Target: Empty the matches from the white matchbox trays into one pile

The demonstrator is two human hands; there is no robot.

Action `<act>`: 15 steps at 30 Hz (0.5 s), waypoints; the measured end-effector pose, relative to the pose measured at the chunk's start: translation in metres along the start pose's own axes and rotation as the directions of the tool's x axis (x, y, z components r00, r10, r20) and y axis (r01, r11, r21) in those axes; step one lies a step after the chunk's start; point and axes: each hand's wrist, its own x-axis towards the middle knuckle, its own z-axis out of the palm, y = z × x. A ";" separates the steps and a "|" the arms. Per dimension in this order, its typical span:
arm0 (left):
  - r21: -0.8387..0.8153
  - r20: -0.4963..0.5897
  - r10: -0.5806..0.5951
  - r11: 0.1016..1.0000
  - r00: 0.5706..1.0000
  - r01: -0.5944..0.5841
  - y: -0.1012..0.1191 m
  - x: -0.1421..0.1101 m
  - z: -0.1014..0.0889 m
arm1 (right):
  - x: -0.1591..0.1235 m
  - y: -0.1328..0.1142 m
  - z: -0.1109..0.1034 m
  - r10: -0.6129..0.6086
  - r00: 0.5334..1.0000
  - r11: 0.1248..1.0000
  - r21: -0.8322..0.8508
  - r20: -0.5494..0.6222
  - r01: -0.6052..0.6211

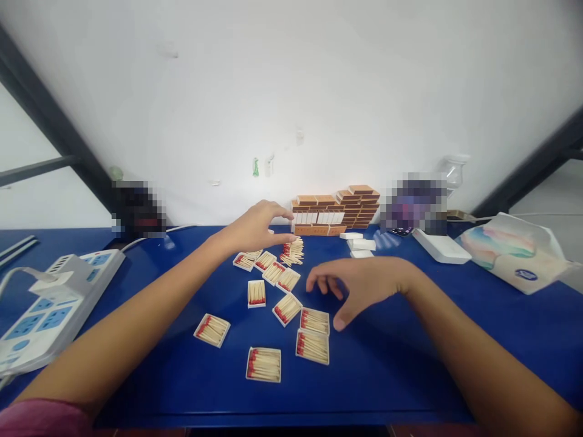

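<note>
My left hand [257,227] reaches toward the back of the table with thumb and fingers apart, nothing seen in it. Just beyond its fingertips are stacked brown matchboxes [319,230] against the wall. Below its thumb lies a loose heap of matches [293,251]. My right hand [364,285] hovers with fingers curved and thumb apart, holding nothing visible. Its thumb is close to a white matchbox tray [315,321] full of red-tipped matches. Several more filled trays lie about, among them a front tray [263,365] and a left tray [212,330].
White empty-looking trays [362,244] lie right of the stacks. A power strip [50,315] with a plugged-in charger is at the left. At the right are a white box [441,246] and a tissue pack [514,249]. The blue table [182,394] meets a white wall.
</note>
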 end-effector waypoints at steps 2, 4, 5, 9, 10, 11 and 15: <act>-0.012 0.088 -0.002 1.000 0.996 0.003 0.009 -0.006 -0.005 | 0.004 -0.007 0.010 -0.006 0.999 1.000 -0.029 0.047 0.008; -0.051 0.203 -0.039 0.997 0.978 0.050 0.020 -0.010 -0.013 | 0.007 -0.012 0.016 0.017 0.999 0.998 -0.065 0.043 -0.014; -0.068 0.269 -0.065 0.994 0.961 0.086 0.027 -0.012 -0.019 | 0.008 -0.013 0.018 0.032 0.999 0.997 -0.077 0.031 -0.030; -0.080 0.467 -0.086 0.987 0.880 0.139 0.059 -0.018 -0.066 | 0.010 -0.016 0.018 0.031 0.999 0.998 -0.054 0.013 -0.030; -0.081 0.436 -0.072 0.990 0.897 0.118 0.067 -0.020 -0.080 | 0.010 -0.015 0.018 0.029 1.000 0.999 -0.043 0.013 -0.028; -0.074 0.382 -0.058 0.993 0.922 0.093 0.074 -0.023 -0.095 | 0.011 -0.013 0.017 0.032 0.999 0.999 -0.036 0.011 -0.032; 0.061 0.111 -0.075 0.996 0.991 0.069 0.088 -0.039 -0.141 | 0.013 -0.005 0.016 0.051 0.995 0.995 -0.079 -0.086 -0.058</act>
